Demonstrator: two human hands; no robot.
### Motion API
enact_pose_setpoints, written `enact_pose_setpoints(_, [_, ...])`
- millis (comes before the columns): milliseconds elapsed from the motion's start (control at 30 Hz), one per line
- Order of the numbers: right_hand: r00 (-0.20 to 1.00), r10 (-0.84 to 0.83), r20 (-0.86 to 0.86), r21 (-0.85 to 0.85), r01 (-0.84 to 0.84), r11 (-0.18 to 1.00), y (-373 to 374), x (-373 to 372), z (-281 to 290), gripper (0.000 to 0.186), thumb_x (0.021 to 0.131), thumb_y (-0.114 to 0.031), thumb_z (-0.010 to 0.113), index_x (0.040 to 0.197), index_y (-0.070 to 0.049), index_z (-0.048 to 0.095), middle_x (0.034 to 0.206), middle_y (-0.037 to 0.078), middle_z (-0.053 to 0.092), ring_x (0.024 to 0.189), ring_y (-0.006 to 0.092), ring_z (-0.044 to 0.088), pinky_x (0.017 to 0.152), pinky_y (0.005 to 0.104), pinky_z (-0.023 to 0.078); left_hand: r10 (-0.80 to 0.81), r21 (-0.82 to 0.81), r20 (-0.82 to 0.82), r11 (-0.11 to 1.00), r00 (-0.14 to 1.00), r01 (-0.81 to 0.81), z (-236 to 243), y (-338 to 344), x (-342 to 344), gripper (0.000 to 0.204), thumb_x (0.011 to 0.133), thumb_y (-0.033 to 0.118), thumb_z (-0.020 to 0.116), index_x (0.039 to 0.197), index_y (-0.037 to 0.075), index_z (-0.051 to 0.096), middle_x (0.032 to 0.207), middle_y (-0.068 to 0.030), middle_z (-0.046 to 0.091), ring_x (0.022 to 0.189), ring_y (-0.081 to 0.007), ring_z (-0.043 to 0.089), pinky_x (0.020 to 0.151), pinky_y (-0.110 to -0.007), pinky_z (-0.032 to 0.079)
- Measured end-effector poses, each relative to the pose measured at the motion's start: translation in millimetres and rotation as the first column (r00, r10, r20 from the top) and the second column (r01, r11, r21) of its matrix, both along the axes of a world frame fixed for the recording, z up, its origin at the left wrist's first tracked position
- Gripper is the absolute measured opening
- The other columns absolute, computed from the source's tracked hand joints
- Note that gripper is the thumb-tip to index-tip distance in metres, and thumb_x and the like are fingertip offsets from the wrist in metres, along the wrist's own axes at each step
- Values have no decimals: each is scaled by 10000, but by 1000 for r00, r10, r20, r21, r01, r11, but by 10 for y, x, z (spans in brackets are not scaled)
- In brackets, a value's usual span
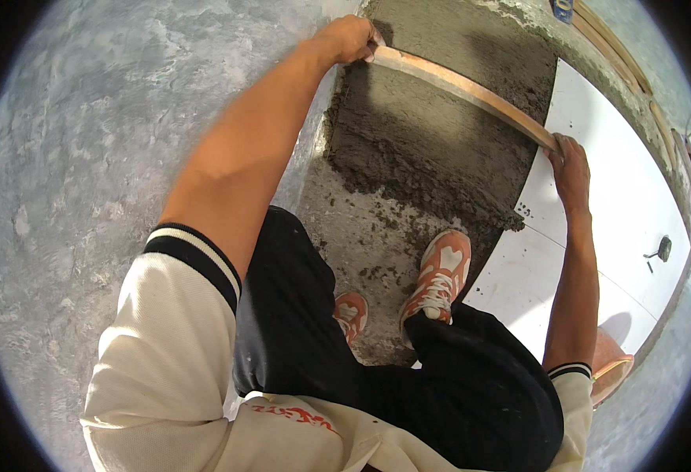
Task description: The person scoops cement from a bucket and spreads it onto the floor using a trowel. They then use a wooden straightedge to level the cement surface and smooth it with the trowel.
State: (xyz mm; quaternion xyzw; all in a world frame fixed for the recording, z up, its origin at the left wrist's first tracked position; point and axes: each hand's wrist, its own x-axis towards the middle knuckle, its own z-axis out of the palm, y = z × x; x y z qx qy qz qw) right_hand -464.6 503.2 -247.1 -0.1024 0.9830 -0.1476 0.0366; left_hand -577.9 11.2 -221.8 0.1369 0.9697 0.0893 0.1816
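A long wooden strip (463, 88) spans the wet grey mortar (424, 149), held at its two ends. My left hand (352, 39) is closed round its left end, close to the grey wall. At the other end my right hand (570, 169) grips the wood, above the edge of the white tiles (605, 149). Behind the strip the mortar looks smoother; on the near side it is rough and piled, with a ragged front edge. Whether the strip's underside touches the mortar I cannot tell.
A grey plastered wall (125, 110) rises on the left. Mortar crumbs lie on the bare floor (353, 228) around my shoes. A small dark tool (663, 248) rests on the tiles; an orange bucket (615, 368) stands at right. Wooden boards (613, 47) lie along the far right.
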Motion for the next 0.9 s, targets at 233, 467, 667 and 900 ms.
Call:
enact_pose_setpoints(233, [995, 16, 96, -48, -12, 999, 79, 768, 22, 335, 975, -106, 717, 1299, -22, 706, 1294, 176, 706, 1224, 381, 632, 1082, 473, 500, -35, -48, 346, 997, 938, 55, 238, 72, 677, 456, 790, 93, 890, 1236, 147, 809, 1167, -121, 806, 1126, -305, 748, 997, -441, 573])
enact_pose_setpoints(467, [1000, -13, -23, 5, 13, 1000, 168, 300, -121, 368, 1009, -177, 701, 1352, -47, 672, 1334, 173, 686, 1255, 380, 622, 1103, 469, 493, 52, 44, 124, 997, 991, -58, 100, 34, 226, 372, 895, 101, 799, 1261, 168, 798, 1152, -107, 807, 1072, -306, 769, 1003, -445, 582])
enact_pose_setpoints(667, [997, -44, -64, -18, 43, 999, 31, -531, -80, 359, 1014, -177, 698, 1343, -35, 670, 1302, 164, 701, 1232, 369, 644, 1060, 468, 510, -42, 22, -168, 999, 985, 47, -76, -69, -590, 393, 904, 136, 795, 1293, 185, 788, 1136, -149, 802, 1065, -333, 761, 976, -451, 574])
enact_pose_setpoints(900, [999, 48, -4, 85, -47, 995, 234, -356, -91, 369, 1018, -196, 697, 1355, -48, 679, 1332, 156, 702, 1239, 369, 645, 1071, 467, 509, -66, 16, 62, 998, 996, 65, -55, 95, -515, 390, 880, 121, 810, 1267, 170, 800, 1120, -145, 807, 1068, -321, 767, 969, -438, 576])
